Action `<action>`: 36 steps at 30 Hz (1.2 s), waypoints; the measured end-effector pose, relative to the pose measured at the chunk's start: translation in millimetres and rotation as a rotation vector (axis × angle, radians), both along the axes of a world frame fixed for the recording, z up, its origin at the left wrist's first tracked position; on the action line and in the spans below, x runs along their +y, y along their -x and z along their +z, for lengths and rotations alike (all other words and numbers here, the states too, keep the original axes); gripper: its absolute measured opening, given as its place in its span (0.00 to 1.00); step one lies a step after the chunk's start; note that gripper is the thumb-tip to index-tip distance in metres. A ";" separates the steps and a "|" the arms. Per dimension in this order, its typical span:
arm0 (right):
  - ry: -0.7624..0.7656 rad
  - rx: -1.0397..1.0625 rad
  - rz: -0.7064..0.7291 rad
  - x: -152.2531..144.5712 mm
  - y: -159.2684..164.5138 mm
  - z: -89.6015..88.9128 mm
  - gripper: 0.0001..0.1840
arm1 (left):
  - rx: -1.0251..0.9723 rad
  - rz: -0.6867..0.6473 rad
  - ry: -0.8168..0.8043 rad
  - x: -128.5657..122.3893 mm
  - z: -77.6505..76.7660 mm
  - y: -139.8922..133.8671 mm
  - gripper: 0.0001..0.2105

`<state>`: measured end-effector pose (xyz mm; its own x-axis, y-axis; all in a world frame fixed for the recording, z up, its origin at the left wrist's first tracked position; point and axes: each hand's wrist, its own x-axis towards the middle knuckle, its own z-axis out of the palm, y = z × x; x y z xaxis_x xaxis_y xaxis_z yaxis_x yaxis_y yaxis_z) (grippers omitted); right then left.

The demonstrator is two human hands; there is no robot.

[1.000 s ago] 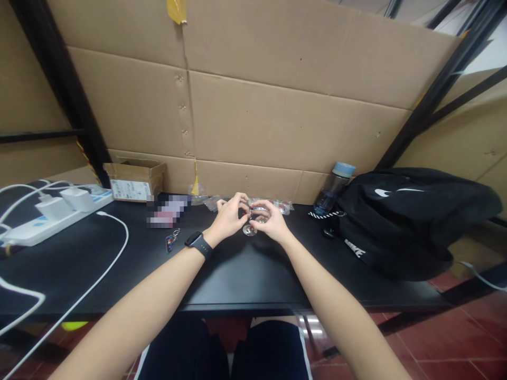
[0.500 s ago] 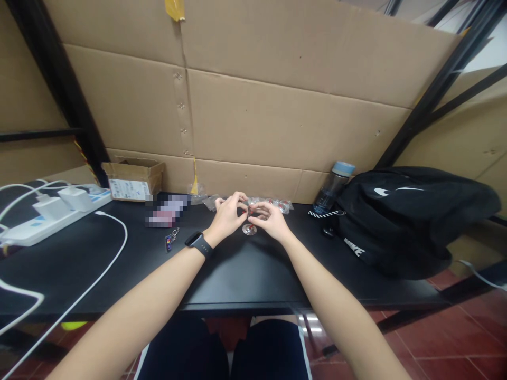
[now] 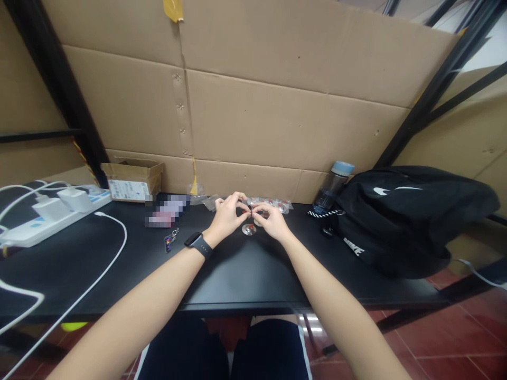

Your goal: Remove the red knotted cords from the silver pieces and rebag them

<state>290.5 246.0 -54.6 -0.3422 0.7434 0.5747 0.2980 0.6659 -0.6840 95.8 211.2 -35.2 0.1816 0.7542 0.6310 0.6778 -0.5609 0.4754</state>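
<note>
My left hand [image 3: 230, 212], with a dark watch [image 3: 194, 240] on the wrist, and my right hand [image 3: 273, 219] meet fingertip to fingertip over the table. Both are closed in a pinch on a tiny dark piece, mostly hidden by the fingers and too small to name. Right below the fingertips lies a shiny round metal disc [image 3: 249, 230] with a red part on it, flat on the black table. Behind the hands, several clear plastic bags [image 3: 283, 205] with red and silver bits rest against the cardboard.
On the left are a white power strip [image 3: 27, 232] with plugs and cables, an open cardboard box [image 3: 130, 189] and a keychain [image 3: 168, 243]. A water bottle [image 3: 330, 190] and a black backpack [image 3: 407, 216] stand on the right. Cardboard panels [image 3: 253, 121] wall off the back.
My right hand's fingertips have closed in against the left's in a tighter pinch. The metal disc below shows more fully. The arms have barely moved.
</note>
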 end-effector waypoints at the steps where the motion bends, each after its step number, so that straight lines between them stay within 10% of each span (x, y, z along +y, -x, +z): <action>1: -0.001 -0.004 0.001 0.3 0.0 -0.4 0.07 | 0.000 -0.007 0.002 -0.3 0.1 -0.1 0.16; 36: -0.047 -0.310 0.020 -4.7 -16.4 14.8 0.04 | 0.155 -0.257 0.227 14.1 -11.6 13.9 0.21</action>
